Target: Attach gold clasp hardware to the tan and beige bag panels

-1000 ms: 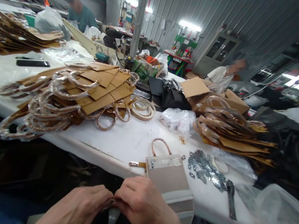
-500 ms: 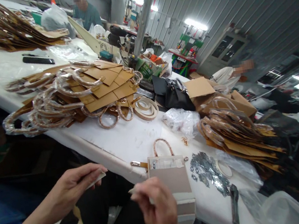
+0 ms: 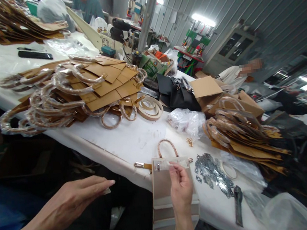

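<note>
An opened-out handbag piece (image 3: 162, 190) with a pale grey inner side lies at the table's front edge. Its plastic-wrapped handle (image 3: 166, 141) points away from me, and a brown strap with a metal end (image 3: 142, 165) sticks out to the left. My right hand (image 3: 180, 183) is over the upper part of the piece, pinching a small pale bit of tape (image 3: 169, 163) against it. Off the table, to the left, my left hand (image 3: 80, 195) has its fingers pressed together, with the pale end of a tape strip (image 3: 107, 191) showing beneath the fingertips.
Small metal plates (image 3: 213, 175) are heaped right of the bag piece, beside a tape roll (image 3: 229, 170) and a dark-handled tool (image 3: 238, 206). Brown bag panels with wrapped handles (image 3: 109, 83) are piled behind. A coiled strip (image 3: 149, 108) and a black handbag (image 3: 182, 95) are farther back.
My right hand has moved up and right from the table's front edge onto the bag piece, carrying the small tape bit. The long strip under my left hand no longer shows.
</note>
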Demonstrator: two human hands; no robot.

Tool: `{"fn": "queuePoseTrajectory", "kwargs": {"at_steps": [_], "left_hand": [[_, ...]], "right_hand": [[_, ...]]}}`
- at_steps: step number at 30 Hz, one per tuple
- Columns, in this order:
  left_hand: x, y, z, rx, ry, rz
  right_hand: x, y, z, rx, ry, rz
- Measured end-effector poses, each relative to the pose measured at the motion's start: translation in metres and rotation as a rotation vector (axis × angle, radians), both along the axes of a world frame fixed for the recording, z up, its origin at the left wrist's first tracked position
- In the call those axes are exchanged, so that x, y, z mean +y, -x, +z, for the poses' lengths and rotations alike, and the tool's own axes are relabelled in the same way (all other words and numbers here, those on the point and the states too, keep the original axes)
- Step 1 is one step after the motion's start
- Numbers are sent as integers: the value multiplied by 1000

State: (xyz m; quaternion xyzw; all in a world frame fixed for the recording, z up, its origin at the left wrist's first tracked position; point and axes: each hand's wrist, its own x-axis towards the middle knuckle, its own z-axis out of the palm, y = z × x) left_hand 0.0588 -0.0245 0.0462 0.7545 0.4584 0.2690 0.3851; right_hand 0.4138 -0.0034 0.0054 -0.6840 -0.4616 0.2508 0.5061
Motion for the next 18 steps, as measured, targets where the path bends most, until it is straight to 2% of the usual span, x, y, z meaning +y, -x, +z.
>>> {"fn": "queuePoseTrajectory", "kwargs": {"at_steps": [5, 11, 18], "left_hand": [[-1, 4, -3, 37, -46, -68], [0, 4, -12, 51, -84, -60], [1, 2, -16, 54, -89, -20]], "right_hand": [[5, 5, -10, -72, 20, 15], [7, 21, -12, -99, 49, -13], [12, 24, -21, -184, 40, -38]]}}
